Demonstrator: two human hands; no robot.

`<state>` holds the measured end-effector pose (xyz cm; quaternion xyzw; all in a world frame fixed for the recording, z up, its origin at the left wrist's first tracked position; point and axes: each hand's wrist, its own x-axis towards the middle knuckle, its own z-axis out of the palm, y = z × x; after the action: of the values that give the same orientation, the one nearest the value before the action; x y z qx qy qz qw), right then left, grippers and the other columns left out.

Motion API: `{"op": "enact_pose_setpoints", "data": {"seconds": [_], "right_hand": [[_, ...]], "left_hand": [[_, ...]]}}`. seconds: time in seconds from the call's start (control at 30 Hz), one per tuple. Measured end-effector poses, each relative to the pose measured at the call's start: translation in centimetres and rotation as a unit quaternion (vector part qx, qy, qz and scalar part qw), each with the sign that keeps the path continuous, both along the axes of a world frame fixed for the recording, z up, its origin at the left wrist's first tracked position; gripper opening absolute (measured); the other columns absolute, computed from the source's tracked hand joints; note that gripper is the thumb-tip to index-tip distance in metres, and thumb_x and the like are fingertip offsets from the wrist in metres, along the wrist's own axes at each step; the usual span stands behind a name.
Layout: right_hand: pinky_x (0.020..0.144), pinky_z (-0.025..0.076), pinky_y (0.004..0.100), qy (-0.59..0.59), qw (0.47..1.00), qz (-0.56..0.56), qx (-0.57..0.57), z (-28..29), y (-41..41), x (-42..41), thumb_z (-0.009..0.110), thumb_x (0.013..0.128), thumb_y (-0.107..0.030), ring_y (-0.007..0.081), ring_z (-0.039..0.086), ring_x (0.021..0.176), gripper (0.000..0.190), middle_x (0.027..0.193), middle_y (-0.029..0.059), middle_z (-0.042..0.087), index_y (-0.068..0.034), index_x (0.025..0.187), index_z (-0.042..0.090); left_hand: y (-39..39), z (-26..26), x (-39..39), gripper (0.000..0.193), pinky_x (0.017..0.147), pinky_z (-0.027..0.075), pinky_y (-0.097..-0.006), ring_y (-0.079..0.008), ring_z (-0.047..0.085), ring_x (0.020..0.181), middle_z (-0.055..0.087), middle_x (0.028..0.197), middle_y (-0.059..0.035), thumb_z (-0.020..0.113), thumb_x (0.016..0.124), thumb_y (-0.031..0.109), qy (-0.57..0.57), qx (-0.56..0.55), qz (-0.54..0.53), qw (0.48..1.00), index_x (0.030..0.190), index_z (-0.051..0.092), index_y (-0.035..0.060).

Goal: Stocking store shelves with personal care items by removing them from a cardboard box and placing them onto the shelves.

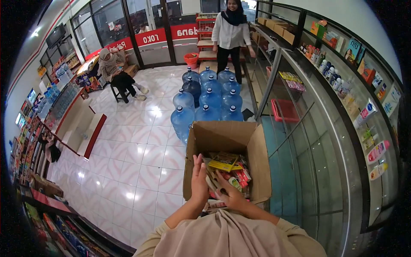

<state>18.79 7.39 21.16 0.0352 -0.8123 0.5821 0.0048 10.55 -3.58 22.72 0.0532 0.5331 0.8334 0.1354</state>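
Observation:
An open cardboard box (259, 160) stands right before me, flaps up, with a jumble of small packaged goods inside. Yellow-and-black packets (224, 161) lie on top, and red-and-white packs (243, 176) are beneath them to the right. My left hand (199, 181), fingers straight and pointing away from me, presses its palm against a stack of thin flat packets (211, 180). From the other side, my right hand (230, 192) holds the same stack, so it stands on edge between both hands over the box. What the packets contain is not clear.
Large blue water jugs (209, 98) stand in rows just beyond the box. A glass display case (298, 141) runs along the right, with bottles and tubes on shelves. One person (230, 35) stands behind the jugs; another (112, 69) sits on a stool. Product racks (27, 144) line the left.

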Motion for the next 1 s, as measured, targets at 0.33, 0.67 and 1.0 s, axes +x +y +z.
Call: {"op": "enact_pose_setpoints", "data": {"seconds": [0.33, 0.67, 1.0], "right_hand": [[0.106, 0.021, 0.0345, 0.086, 0.987, 0.104, 0.090, 1.0, 2.7, 0.8, 0.065, 0.078, -0.032, 0.0266, 0.024, 0.132, 0.086, 0.145, 0.0153, 0.021, -0.004, 0.141, 0.014], [0.092, 0.039, 0.0316, 0.021, 0.997, -0.074, -0.009, -1.1, 5.3, 3.9, 0.067, 0.079, -0.018, 0.0241, 0.050, 0.114, 0.060, 0.124, 0.0178, 0.050, -0.006, 0.131, 0.039], [0.087, 0.042, 0.0302, 0.022, 0.985, -0.145, -0.096, -1.6, 6.6, 5.2, 0.058, 0.087, -0.021, 0.0175, 0.055, 0.097, 0.035, 0.106, 0.0081, 0.059, 0.001, 0.113, 0.052]], "left_hand": [[2.0, -2.2, 2.1, 0.041, 0.105, 0.021, -0.0313, -0.0239, 0.021, 0.134, 0.016, 0.147, -0.0154, 0.034, 0.096, 0.031, 0.063, -0.167, 0.046, 0.983, 0.130, 0.043, 0.0109], [2.9, -1.9, 0.9, 0.048, 0.088, 0.043, -0.0343, -0.0186, 0.052, 0.102, 0.049, 0.123, -0.0148, 0.042, 0.093, 0.037, 0.023, 0.078, -0.017, 0.997, 0.125, 0.042, 0.0011], [2.0, -2.8, 3.7, 0.043, 0.087, 0.044, -0.0314, -0.0167, 0.056, 0.099, 0.059, 0.105, -0.0079, 0.067, 0.078, 0.008, 0.006, -0.015, -0.126, 0.992, 0.114, 0.045, 0.0025]]}}
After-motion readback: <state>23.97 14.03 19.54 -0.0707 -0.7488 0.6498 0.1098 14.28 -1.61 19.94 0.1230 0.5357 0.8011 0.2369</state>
